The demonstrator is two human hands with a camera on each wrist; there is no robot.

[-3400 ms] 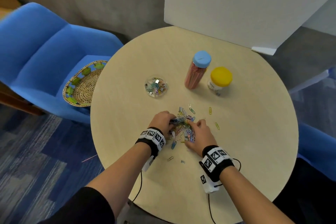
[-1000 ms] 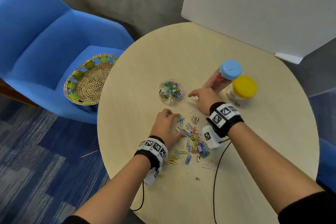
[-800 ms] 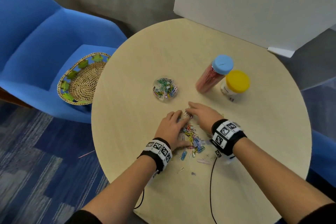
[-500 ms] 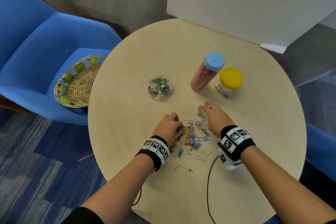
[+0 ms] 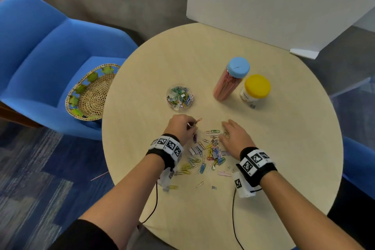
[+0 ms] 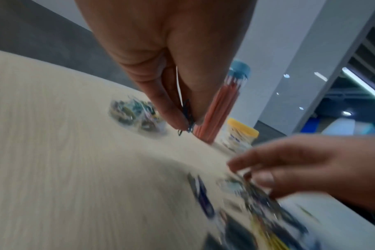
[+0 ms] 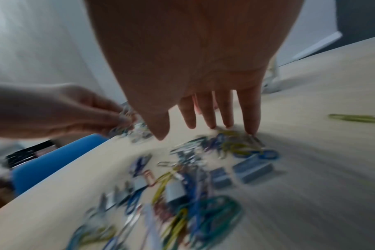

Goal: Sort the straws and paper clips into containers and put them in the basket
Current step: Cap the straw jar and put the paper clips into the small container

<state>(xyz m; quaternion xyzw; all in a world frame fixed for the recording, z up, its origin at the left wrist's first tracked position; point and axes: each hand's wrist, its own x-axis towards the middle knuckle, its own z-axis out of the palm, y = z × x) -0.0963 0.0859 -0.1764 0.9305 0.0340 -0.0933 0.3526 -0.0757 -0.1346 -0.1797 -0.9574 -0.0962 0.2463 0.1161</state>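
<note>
Loose paper clips (image 5: 207, 153) lie heaped on the round table (image 5: 284, 148), between the hands. The left hand (image 5: 180, 128), half a second ago down among them, now pinches a few clips, lifted for the clear clip dish (image 5: 179, 97); the right hand (image 5: 235, 138), fingers extended, rakes the heap's edge.

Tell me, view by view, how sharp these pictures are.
Head view: mostly sharp, the clear tub and the loose paper clips readable, the carpet at left smeared. Left wrist view: the left hand fairly clear, the table and clips streaked. Right wrist view: heavy motion blur, the right hand soft.
</note>
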